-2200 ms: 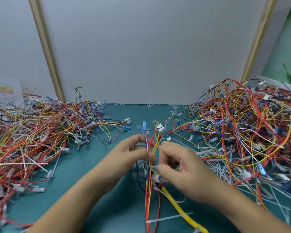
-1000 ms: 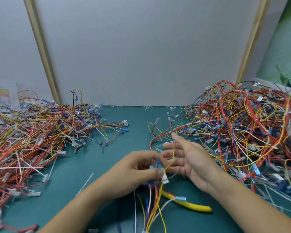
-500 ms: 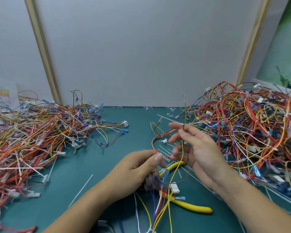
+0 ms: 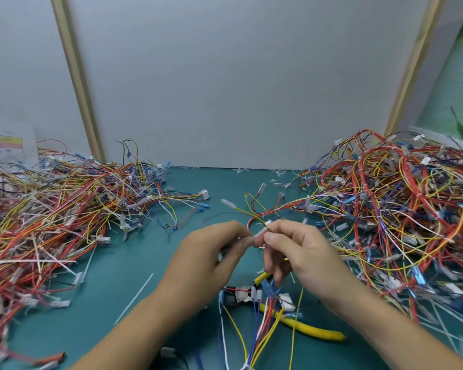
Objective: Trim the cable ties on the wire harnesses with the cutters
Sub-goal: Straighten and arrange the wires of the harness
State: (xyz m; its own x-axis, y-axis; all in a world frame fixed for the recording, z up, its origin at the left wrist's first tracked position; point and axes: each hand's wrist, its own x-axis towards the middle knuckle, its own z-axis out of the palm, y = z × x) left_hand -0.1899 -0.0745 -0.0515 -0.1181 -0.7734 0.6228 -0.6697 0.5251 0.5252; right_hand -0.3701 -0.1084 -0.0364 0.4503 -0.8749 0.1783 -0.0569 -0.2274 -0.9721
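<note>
My left hand (image 4: 209, 260) and my right hand (image 4: 297, 252) meet above the green mat and both pinch one wire harness (image 4: 257, 316). Its upper wires, yellow and red with a white sleeve (image 4: 228, 203), fan out beyond my fingertips. The rest of the harness hangs down between my wrists with white connectors and blue terminals. The yellow-handled cutters (image 4: 310, 329) lie on the mat under my right hand, untouched, their head hidden beneath the harness.
A large pile of harnesses (image 4: 46, 217) fills the left of the green mat (image 4: 118, 284), a taller pile (image 4: 401, 217) fills the right. A loose white cable tie (image 4: 134, 297) lies near my left forearm. Clipped tie scraps dot the far edge by the grey backboard.
My right hand dropped from its raised, spread pose and closed on the harness beside my left. My left hand lifted the harness higher. The cutters stayed on the mat.
</note>
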